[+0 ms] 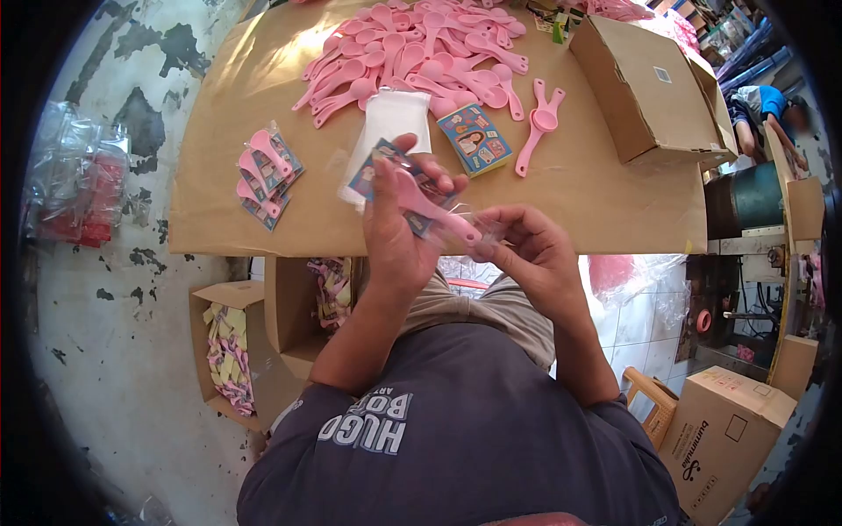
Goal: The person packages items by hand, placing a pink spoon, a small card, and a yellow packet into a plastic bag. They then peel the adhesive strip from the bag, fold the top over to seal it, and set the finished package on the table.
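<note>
Brown tabletop (631,206), hands (392,230) on rounded pink spoon (431,210) in clear plastic (485,230).

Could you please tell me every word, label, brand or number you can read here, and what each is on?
"HUGO", then "BO" with the rest lost in a fold: shirt.
"bumimulia", letters slightly unclear: lower right box.
Too small or blurred to read: print on the card stack, packets and upper box's label, and smaller lettering on the shirt and lower right box.

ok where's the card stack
Head view: the card stack lies on the table beyond the right hand, between a white stack on its left and a loose spoon.
</note>
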### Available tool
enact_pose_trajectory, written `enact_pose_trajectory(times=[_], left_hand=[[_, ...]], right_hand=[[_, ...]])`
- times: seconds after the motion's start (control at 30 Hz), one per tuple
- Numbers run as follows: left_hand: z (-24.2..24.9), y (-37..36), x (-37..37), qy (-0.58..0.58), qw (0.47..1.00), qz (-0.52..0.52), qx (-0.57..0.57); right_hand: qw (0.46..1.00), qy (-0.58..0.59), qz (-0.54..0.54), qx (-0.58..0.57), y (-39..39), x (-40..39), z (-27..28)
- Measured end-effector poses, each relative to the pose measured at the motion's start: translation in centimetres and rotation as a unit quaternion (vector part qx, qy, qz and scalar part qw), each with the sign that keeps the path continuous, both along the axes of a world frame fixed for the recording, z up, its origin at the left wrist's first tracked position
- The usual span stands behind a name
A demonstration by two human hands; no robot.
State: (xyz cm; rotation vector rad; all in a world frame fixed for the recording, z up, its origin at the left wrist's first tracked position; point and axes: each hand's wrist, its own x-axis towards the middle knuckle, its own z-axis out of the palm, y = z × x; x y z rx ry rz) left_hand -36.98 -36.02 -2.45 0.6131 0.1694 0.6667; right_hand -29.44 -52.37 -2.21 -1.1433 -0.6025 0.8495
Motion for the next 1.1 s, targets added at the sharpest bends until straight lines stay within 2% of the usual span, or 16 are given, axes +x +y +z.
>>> enact_pose_trajectory(times=[0.1, 0.13, 0.3, 0.37, 0.4, 0.47, 0.5, 0.6, 0.63, 0.7, 0.73, 0.77, 0.83, 1.0, 1.03, 1.1], left_hand=[[-0.5, -0.5, 0.1, -0.031, 0.996, -0.052, -0.069], [-0.4, -0.8, 0.1, -0.036, 0.993, -0.065, -0.094], [-1.1, -1.1, -0.3, -0.017, 0.99, -0.106, -0.093], [-1.1, -0.8, -0.6, 0.002, 0.987, -0.121, -0.107], [-1.1, -0.6, -0.7, 0.002, 0.987, -0.121, -0.108], [-0.9, 0.1, -0.7, 0.02, 0.986, -0.128, -0.104], [-0.6, 0.4, -0.7, 0.019, 0.986, -0.128, -0.104], [0.4, 1.5, -0.9, 0.017, 0.978, -0.171, -0.12], [0.7, 1.4, -1.0, 0.015, 0.978, -0.171, -0.12], [1.7, 1.0, -1.2, 0.019, 0.969, -0.219, -0.118], [1.9, 0.7, -1.2, 0.019, 0.968, -0.22, -0.117], [2.0, 0.2, -1.2, 0.022, 0.964, -0.236, -0.118], [1.9, -0.6, -1.4, 0.028, 0.959, -0.256, -0.12], [1.0, -1.1, -1.6, 0.019, 0.951, -0.286, -0.116], [0.8, -0.9, -1.8, -0.002, 0.949, -0.288, -0.128], [0.9, -0.4, -2.1, 0.02, 0.96, -0.272, -0.067]], right_hand=[[0.999, 0.032, -0.021, 0.008, 0.9, -0.4, -1.2], [0.999, -0.005, -0.055, 0.0, 1.2, -0.6, -1.7], [0.987, -0.059, -0.149, -0.01, 2.6, -1.5, -2.6], [0.921, -0.293, -0.258, -0.009, 3.0, -1.8, -1.2], [0.92, -0.293, -0.259, -0.01, 2.7, -1.6, -0.7], [0.795, -0.57, -0.208, -0.002, 1.5, -0.7, 0.1], [0.794, -0.571, -0.208, -0.002, 1.0, -0.5, 0.0], [0.878, -0.433, -0.145, 0.148, -0.1, 0.6, -0.1], [0.877, -0.434, -0.144, 0.148, -0.2, 0.9, -0.1], [0.839, -0.497, -0.219, 0.001, 0.1, 1.6, 0.5], [0.779, -0.59, -0.209, -0.034, 0.3, 2.1, 0.6], [0.78, -0.588, -0.212, -0.034, 0.7, 2.2, 0.6], [0.731, -0.654, -0.192, -0.026, 1.6, 1.7, 0.6], [0.782, -0.605, -0.147, 0.031, 1.1, 1.8, 1.6], [0.83, -0.538, -0.136, 0.062, 0.8, 2.0, 1.6], [0.906, -0.391, -0.112, 0.122, 0.2, 2.2, 1.5]])
